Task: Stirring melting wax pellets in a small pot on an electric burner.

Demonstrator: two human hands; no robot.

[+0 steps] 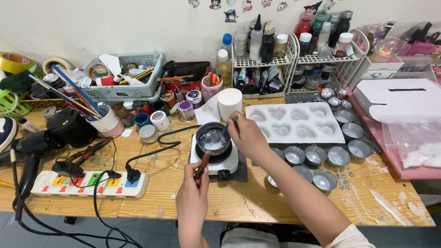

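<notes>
One small metal melting pot [213, 138] sits on one white electric hot plate [215, 160] near the middle of the wooden table [257, 197]. Its single wooden handle [202, 165] points toward the person, so the pot's long axis runs from the far side of the table down to the near edge, tilted slightly left. The pot holds a pale, glossy liquid.

The left hand [193, 183] comes up from the bottom edge, forearm nearly vertical, fingers closed around the end of the handle. The right hand [245, 135] reaches in from the lower right, forearm diagonal, wrist bent over the pot's right rim; its fingers pinch a thin stirring stick [229, 126] whose tip dips into the liquid.

One white silicone mould [294, 121] with eight heart-shaped cavities lies just right of the pot. Around its near and right sides stand round metal tins [314, 155], roughly ten in view, some partly hidden by the arm. One white power strip [89, 183] lies at the left, one black hair dryer [32, 147] beside it, and one white paper roll [229, 103] stands behind the pot.
</notes>
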